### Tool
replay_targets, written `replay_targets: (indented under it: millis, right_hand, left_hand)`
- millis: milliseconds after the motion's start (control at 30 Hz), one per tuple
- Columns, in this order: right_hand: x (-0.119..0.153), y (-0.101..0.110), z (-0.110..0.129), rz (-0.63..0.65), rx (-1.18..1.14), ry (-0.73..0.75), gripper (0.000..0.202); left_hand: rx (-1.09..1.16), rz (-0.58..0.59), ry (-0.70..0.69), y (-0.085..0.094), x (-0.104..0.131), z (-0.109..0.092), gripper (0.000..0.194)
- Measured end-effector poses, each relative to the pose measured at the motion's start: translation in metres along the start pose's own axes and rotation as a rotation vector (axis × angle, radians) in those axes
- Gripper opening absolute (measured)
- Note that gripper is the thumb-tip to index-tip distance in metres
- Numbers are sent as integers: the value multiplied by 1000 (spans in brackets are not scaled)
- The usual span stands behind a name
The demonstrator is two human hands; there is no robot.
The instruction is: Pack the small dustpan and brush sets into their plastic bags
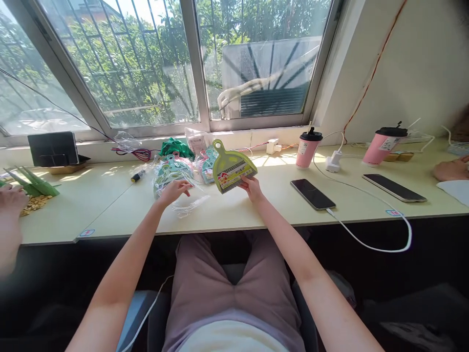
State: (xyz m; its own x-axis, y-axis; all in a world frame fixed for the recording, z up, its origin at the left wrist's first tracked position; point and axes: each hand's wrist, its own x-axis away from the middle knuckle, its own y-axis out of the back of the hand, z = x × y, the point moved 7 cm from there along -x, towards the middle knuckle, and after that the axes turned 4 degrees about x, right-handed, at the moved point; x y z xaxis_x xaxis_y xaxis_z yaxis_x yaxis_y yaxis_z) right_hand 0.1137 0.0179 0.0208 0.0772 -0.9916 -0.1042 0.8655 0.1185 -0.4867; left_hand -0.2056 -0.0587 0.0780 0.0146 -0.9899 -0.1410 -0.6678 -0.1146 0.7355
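In the head view, the left forearm slants up and inward over the edge of the pale cream bench point(120, 215), and the left hand point(176, 190) sits palm down with its fingers loosely bent and apart, its grip around nothing. Whether it touches the clear crinkled plastic film point(186, 205) beneath it, I cannot tell. The right arm reaches up and inward from the other side, and the grip of the right hand point(250, 187) is clamped on the lower right edge of a small olive-green plastic dustpan point(229, 159).

The dustpan is held above the bench, tilted, its rounded handle with a hanging hole pointing up and slightly left. Across its lower part lies a yellow label with red pictures and dark print, with a row of bristles at the bottom edge; the small print is too fine to read.

Left of the dustpan is a pile of pastel green and pink dustpans in clear wrapping point(172, 168), with a bunched dark green bag point(177, 147) behind it. Right of the dustpan are a pink cup with a black lid point(307, 150) and a black phone point(312, 194) on a white cable.
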Motion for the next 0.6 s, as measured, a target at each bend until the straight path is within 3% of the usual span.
replay_targets:
  millis: [67, 133, 300, 400, 500, 533, 600]
  right_hand:
    - [0, 2, -2, -22, 8, -11, 13]
    - [-1, 2, -3, -32, 10, -17, 11]
    - [-3, 2, -5, -58, 29, -51, 8]
    - [-2, 5, -5, -93, 38, -81, 7]
    - [-2, 9, -5, -139, 17, -93, 8]
    - [-3, 10, -5, -152, 5, -94, 9]
    - [-3, 10, -5, -172, -21, -94, 9]
  left_hand:
    - [-293, -57, 97, 1, 5, 3, 46]
    - [-494, -78, 177, -10, 5, 2, 52]
    - [-432, -86, 154, -56, -19, -23, 45]
    - [-544, 5, 151, -68, -33, -37, 29]
    - [-717, 131, 124, -52, -30, -44, 25]
    - [-741, 168, 115, -40, -26, -45, 26]
    - [-757, 114, 117, -2, -17, -48, 32]
